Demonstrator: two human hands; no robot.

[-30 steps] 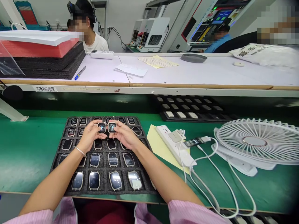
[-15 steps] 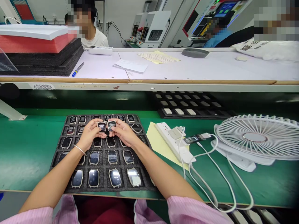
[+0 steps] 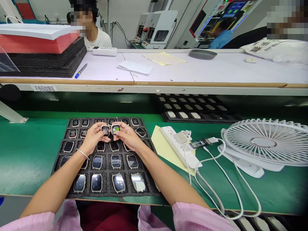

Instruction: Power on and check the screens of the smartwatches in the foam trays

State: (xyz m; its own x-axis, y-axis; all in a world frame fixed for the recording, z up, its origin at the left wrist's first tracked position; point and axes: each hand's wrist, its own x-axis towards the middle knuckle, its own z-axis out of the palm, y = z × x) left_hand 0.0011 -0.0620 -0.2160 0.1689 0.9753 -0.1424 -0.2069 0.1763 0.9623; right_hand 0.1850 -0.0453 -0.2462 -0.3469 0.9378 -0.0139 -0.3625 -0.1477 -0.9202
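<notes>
My left hand (image 3: 94,137) grips a smartwatch body without a strap, the left watch (image 3: 105,130), its dark screen lit with lines of white text. Close beside it, the right watch (image 3: 115,129) sits in the fingers of my right hand (image 3: 127,136), the thumb at its lower edge; its screen shows a green and white area. Both are held above a black foam tray (image 3: 107,190) with rows of pockets. Watch bodies fill many pockets, such as one front watch (image 3: 118,183). Several in the back rows show text; those nearer me have dark screens. My forearms cover part of the tray.
Right of the tray lie a yellow sheet (image 3: 157,138), a white power strip (image 3: 179,146) with cables, and a white fan (image 3: 264,142). Another foam tray (image 3: 192,107) is under the raised shelf (image 3: 168,72). Foam sheets (image 3: 45,62) are stacked at left; a person (image 3: 97,38) sits beyond.
The screen of the watch in my right hand has turned from dark with text to green and white. Both hands stay in nearly the same place.
</notes>
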